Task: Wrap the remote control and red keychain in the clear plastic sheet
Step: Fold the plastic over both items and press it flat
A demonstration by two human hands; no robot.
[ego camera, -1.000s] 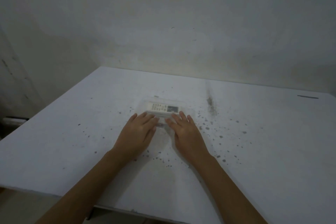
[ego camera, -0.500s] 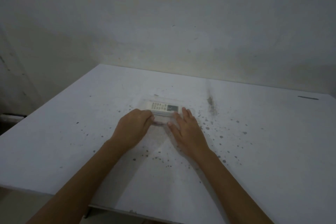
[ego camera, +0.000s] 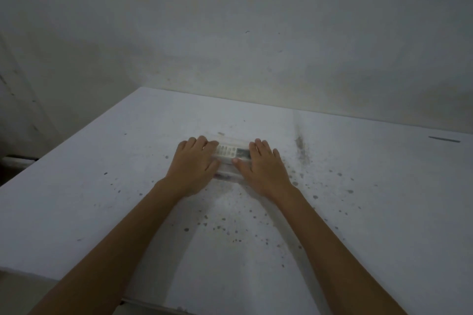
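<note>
Two bare hands lie palm-down side by side on a white surface (ego camera: 102,212). The left hand (ego camera: 195,165) is flat with fingers spread, its fingertips covering the left end of a white remote control (ego camera: 231,152). The right hand (ego camera: 261,165) is also flat and open, fingers pointing away from the person, covering the remote's right end – its thumb reaches in to touch the remote's near edge. Neither hand grips anything; both press down.

The remote control lies crosswise between the hands, buttons up, with a small grey display toward its right end. A clear plastic sheet (ego camera: 227,176) shows faintly over and around it, with a folded edge just in front of the remote, between the two thumbs. A dark strip sits under that fold; the red keychain cannot be made out.

Outward, the surface is speckled with dark spots, thickest to the right of the hands – a dark smear (ego camera: 299,142) runs toward the far edge. A pale, stained wall (ego camera: 230,33) rises behind.
</note>
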